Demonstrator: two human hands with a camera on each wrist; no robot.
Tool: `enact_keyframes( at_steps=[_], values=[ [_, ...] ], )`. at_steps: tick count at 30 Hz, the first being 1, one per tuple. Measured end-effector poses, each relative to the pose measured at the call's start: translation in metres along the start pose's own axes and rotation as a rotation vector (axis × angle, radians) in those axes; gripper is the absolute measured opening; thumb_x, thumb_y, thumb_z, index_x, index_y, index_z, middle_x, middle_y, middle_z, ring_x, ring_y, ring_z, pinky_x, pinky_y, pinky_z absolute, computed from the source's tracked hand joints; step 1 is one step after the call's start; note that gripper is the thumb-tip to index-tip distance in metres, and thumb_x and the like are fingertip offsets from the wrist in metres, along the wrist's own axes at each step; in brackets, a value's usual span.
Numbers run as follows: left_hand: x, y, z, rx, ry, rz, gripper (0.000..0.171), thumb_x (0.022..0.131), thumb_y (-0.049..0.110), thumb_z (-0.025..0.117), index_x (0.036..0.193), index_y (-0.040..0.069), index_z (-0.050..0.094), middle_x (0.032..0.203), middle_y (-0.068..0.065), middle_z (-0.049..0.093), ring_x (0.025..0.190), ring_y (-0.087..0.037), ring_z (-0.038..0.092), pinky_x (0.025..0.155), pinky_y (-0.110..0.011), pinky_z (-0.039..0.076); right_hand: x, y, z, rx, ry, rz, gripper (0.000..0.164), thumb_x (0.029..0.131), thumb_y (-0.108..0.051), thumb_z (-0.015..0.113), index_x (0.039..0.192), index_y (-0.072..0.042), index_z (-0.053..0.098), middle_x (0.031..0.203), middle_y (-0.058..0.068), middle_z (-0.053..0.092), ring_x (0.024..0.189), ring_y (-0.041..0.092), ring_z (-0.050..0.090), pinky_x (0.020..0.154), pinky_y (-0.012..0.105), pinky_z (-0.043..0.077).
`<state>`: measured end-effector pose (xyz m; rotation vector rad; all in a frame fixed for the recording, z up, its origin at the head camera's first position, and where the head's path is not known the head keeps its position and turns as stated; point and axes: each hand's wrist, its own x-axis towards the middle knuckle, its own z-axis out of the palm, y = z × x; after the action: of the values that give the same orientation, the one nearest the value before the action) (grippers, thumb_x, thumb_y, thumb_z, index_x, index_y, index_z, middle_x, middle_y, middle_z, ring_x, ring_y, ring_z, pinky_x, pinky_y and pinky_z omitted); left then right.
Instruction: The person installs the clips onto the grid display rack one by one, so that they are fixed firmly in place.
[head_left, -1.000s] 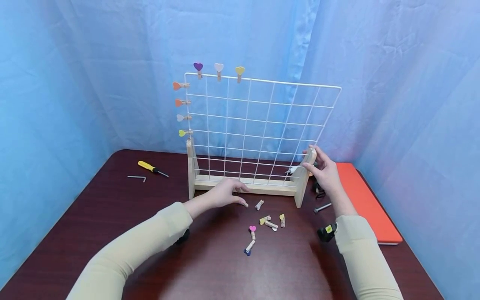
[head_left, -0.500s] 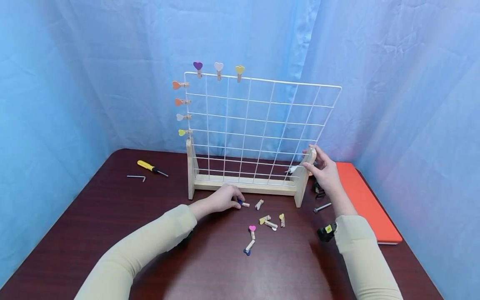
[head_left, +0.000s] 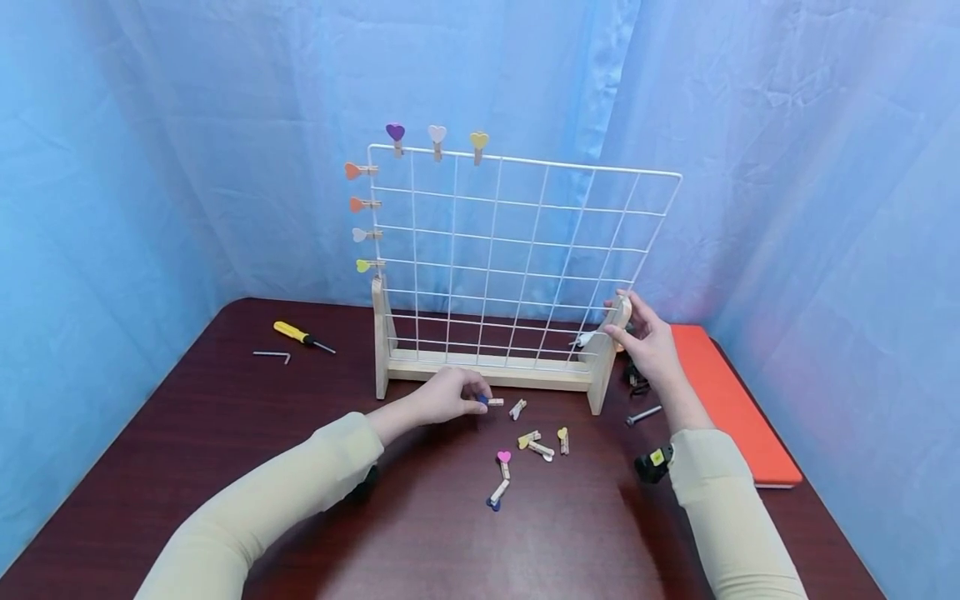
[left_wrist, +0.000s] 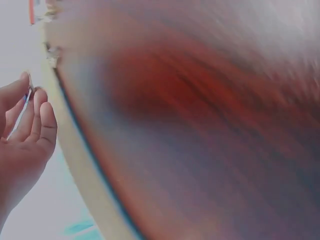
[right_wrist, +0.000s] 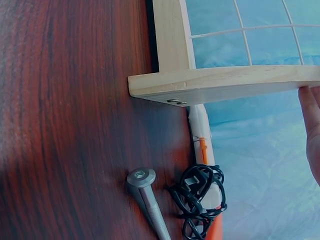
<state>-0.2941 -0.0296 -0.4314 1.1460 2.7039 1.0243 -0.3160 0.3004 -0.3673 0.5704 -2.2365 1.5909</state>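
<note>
The person's left hand (head_left: 444,396) has a blue-heart clothespin (head_left: 495,402) pinched between thumb and fingers, just in front of the wooden stand (head_left: 487,376); the right hand (head_left: 651,350) is hanging onto the stand's right upright. A bunch of loose clothespins (head_left: 540,449) lie nearby on the dark table (head_left: 585,533); seven more are clipped along the top and left edges of the wire grid (head_left: 496,201).

White wire grid (head_left: 487,269), blue-ended clothespin (head_left: 492,402), streaked red-brown table (head_left: 585,533), yellow-black screwdriver (head_left: 302,336)
</note>
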Motion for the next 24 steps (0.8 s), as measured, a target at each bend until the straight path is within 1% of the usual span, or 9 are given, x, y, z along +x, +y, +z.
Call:
enact_keyframes(
  at_steps=[3, 7, 9, 11, 14, 17, 20, 23, 24],
  values=[
    [-0.001, 0.012, -0.011, -0.075, 0.060, 0.000, 0.013, 0.079, 0.016, 0.067, 0.091, 0.012, 0.066, 0.080, 0.007, 0.065, 0.073, -0.005, 0.057, 0.068, -0.021, 0.046, 0.000, 0.000, 0.000, -0.002, 0.001, -0.001, 0.055, 0.083, -0.004, 0.059, 0.134, -0.019, 0.041, 0.122, 0.011, 0.055, 0.110, 0.011, 0.052, 0.073, 0.015, 0.048],
    [0.003, 0.031, -0.034, -0.142, 0.170, 0.016, 0.011, 0.082, 0.016, 0.064, 0.092, 0.014, 0.069, 0.085, 0.007, 0.064, 0.073, -0.005, 0.056, 0.065, -0.020, 0.047, 0.000, -0.001, 0.001, 0.002, 0.001, 0.004, 0.055, 0.083, -0.004, 0.059, 0.133, -0.018, 0.042, 0.122, 0.017, 0.053, 0.113, 0.021, 0.050, 0.072, 0.015, 0.048],
    [0.006, 0.043, -0.049, -0.151, 0.215, 0.020, 0.012, 0.083, 0.018, 0.063, 0.092, 0.017, 0.070, 0.086, 0.008, 0.062, 0.072, -0.005, 0.055, 0.063, -0.020, 0.047, 0.000, -0.003, 0.001, 0.005, -0.001, 0.003, 0.055, 0.083, -0.003, 0.059, 0.134, -0.018, 0.041, 0.123, 0.022, 0.050, 0.114, 0.029, 0.047, 0.072, 0.015, 0.049],
    [0.010, 0.055, -0.066, -0.147, 0.258, 0.046, 0.013, 0.084, 0.018, 0.062, 0.093, 0.018, 0.070, 0.086, 0.008, 0.062, 0.070, -0.006, 0.053, 0.061, -0.021, 0.047, 0.000, -0.004, 0.001, 0.013, 0.001, 0.005, 0.055, 0.084, -0.003, 0.059, 0.134, -0.017, 0.041, 0.124, 0.025, 0.048, 0.115, 0.035, 0.045, 0.071, 0.015, 0.048],
    [0.018, 0.075, -0.093, -0.086, 0.317, 0.095, 0.013, 0.082, 0.020, 0.064, 0.094, 0.018, 0.070, 0.086, 0.008, 0.062, 0.069, -0.007, 0.053, 0.060, -0.022, 0.046, 0.001, -0.005, 0.000, 0.017, 0.003, 0.001, 0.055, 0.084, -0.002, 0.059, 0.134, -0.016, 0.041, 0.124, 0.026, 0.048, 0.115, 0.038, 0.043, 0.071, 0.014, 0.048],
    [0.027, 0.094, -0.119, 0.008, 0.392, 0.167, 0.011, 0.080, 0.021, 0.066, 0.090, 0.017, 0.070, 0.084, 0.008, 0.064, 0.073, -0.006, 0.052, 0.062, -0.021, 0.045, 0.001, -0.005, -0.001, 0.017, 0.005, -0.002, 0.055, 0.083, -0.001, 0.058, 0.133, -0.016, 0.041, 0.124, 0.026, 0.048, 0.115, 0.033, 0.045, 0.072, 0.014, 0.048],
    [0.036, 0.114, -0.146, 0.104, 0.463, 0.252, 0.009, 0.080, 0.022, 0.067, 0.086, 0.016, 0.071, 0.083, 0.006, 0.066, 0.077, -0.008, 0.051, 0.066, -0.022, 0.043, 0.001, -0.004, -0.002, 0.009, 0.002, -0.008, 0.055, 0.083, -0.001, 0.058, 0.134, -0.016, 0.041, 0.124, 0.026, 0.048, 0.113, 0.020, 0.050, 0.073, 0.014, 0.048],
    [0.047, 0.131, -0.173, 0.191, 0.530, 0.332, 0.011, 0.079, 0.023, 0.067, 0.086, 0.016, 0.072, 0.083, 0.006, 0.067, 0.079, -0.009, 0.051, 0.071, -0.024, 0.040, 0.001, -0.003, -0.003, 0.009, 0.002, -0.015, 0.055, 0.083, 0.000, 0.058, 0.134, -0.015, 0.041, 0.124, 0.026, 0.048, 0.109, 0.008, 0.052, 0.072, 0.014, 0.048],
    [0.050, 0.136, -0.181, 0.215, 0.548, 0.344, 0.012, 0.080, 0.024, 0.066, 0.086, 0.017, 0.072, 0.083, 0.006, 0.068, 0.080, -0.009, 0.050, 0.073, -0.024, 0.038, 0.001, -0.003, -0.003, 0.012, 0.001, -0.016, 0.055, 0.083, 0.000, 0.058, 0.133, -0.015, 0.041, 0.123, 0.026, 0.048, 0.107, 0.004, 0.053, 0.072, 0.014, 0.048]
  ],
)
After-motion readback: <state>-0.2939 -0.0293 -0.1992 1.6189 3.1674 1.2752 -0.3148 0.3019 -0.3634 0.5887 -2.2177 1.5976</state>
